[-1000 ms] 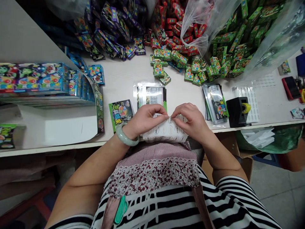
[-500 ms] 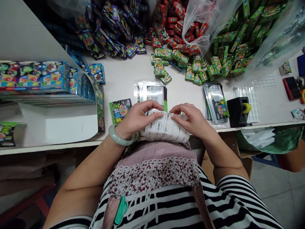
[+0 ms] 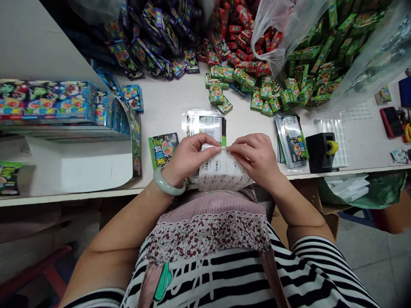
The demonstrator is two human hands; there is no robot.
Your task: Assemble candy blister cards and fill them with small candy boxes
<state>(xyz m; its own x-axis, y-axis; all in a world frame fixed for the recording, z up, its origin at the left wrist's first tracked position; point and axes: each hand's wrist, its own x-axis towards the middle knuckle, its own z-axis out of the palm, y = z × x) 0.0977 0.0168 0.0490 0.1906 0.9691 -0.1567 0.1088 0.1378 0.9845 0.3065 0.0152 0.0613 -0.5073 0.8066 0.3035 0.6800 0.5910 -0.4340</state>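
Observation:
Between my hands, just above the front edge of the table, is a white sheet of round stickers [image 3: 221, 171] printed with small characters. My left hand [image 3: 194, 156], with a pale green bangle [image 3: 167, 183] at its wrist, pinches the sheet's top edge between thumb and fingers. Close beside it, my right hand [image 3: 255, 156] also pinches that edge, fingertips almost touching the left ones. Behind the sheet lies a stack of clear bags with printed cards [image 3: 210, 124]. A green and black card [image 3: 163, 147] is left of my left hand.
Piles of small purple [image 3: 157, 38], red [image 3: 240, 38] and green boxes [image 3: 321, 72] spread across the back. An open display box [image 3: 136, 145] stands left. Bagged cards [image 3: 293, 141] and a black tape dispenser [image 3: 321, 152] sit right. Thin plastic bags [image 3: 276, 38] hang over the piles.
The sheet, curled before, now lies flatter with its top edge higher. My right hand has shifted slightly left, its fingertips closer to the left hand's.

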